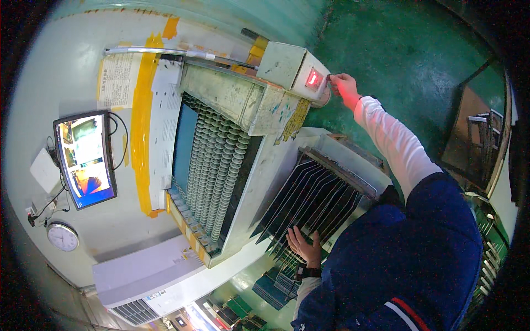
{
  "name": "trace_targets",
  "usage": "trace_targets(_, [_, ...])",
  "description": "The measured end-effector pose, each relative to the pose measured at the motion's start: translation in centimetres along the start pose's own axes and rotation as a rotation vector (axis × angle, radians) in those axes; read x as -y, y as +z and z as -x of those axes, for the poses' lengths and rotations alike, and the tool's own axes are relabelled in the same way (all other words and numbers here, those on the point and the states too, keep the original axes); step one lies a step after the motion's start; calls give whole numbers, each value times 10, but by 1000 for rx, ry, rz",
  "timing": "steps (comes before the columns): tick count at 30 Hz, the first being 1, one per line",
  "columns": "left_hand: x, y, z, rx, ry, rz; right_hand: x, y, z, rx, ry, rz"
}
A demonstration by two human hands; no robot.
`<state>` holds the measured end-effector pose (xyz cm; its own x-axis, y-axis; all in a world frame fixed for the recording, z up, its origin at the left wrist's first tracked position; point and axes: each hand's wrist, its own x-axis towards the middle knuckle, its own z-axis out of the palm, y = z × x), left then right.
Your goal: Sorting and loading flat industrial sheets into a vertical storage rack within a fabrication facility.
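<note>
Head view shows us our right hand (pixel 345 91) with fingertips at the side of the control box (pixel 288 67), which sits on the corner of the roller machine (pixel 216 168); whether they clamp anything, we cannot tell. Our left hand (pixel 306 249), grip apart, is near the dark panels (pixel 310 193).

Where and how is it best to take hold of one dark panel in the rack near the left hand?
Probably pinch the dark panel on its exposed thin edge, coming from the camera's side: the panels stand in a close row, edges showing, narrow gaps between.
</note>
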<state>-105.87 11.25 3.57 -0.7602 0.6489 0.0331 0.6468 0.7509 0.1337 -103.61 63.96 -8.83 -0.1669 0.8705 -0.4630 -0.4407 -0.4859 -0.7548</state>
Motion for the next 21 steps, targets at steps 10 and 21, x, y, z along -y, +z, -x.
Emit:
trace_targets(10, [0, 0, 0, 5, 0, 24, -3, -5, -7, 20, 19, 11])
trace_targets(21, [-3, -1, 0, 5, -8, 14, -2, -1, -3, 15, -11, -27])
